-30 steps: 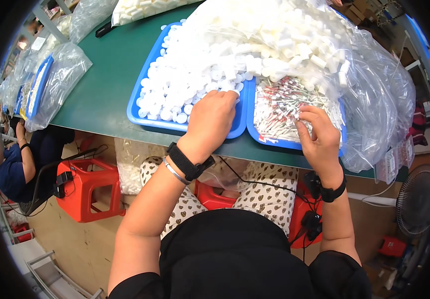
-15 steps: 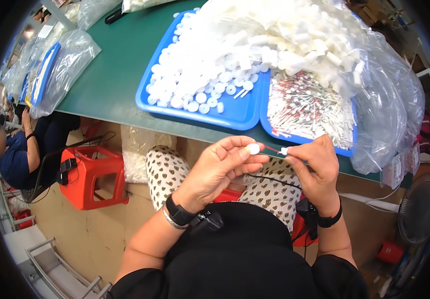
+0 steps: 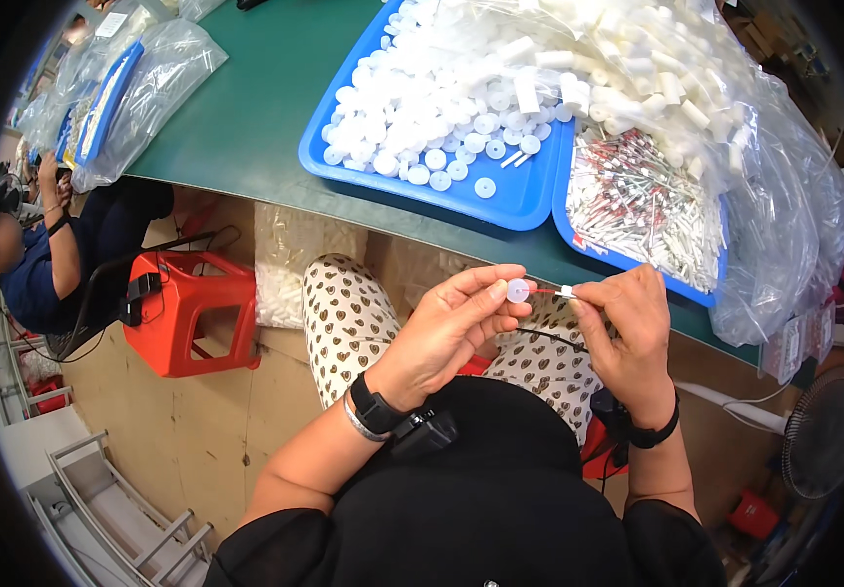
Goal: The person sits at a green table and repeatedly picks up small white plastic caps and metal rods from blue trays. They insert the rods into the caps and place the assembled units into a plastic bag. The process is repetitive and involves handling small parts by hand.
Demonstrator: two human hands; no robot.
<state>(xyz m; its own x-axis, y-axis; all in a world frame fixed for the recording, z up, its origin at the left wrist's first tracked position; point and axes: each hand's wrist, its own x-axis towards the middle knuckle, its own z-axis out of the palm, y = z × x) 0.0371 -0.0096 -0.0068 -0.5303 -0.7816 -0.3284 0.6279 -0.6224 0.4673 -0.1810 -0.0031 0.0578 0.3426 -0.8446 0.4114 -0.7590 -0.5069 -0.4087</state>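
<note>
Between thumb and forefinger, my left hand (image 3: 461,328) pinches a round white plastic disc (image 3: 519,291) with a small centre hole. My right hand (image 3: 629,328) grips a thin red rod with a white end piece (image 3: 565,292). The rod's red length points left and reaches the disc; whether its tip is inside the hole I cannot tell. Both hands are raised over my lap, just in front of the table edge. Beyond them lies a blue tray of white discs (image 3: 461,207), and beside it a smaller blue tray of thin red and white rods (image 3: 593,247).
White foam-like cylinders in a clear plastic bag (image 3: 784,210) heap over both trays. The green table (image 3: 236,117) runs to the left. A red stool (image 3: 187,328) and a seated person (image 3: 35,264) are at left, a black fan (image 3: 826,430) at right.
My view has shifted, so the trays appear further right. The disc has turned to show its holed face, and the rod lies more level between my hands.
</note>
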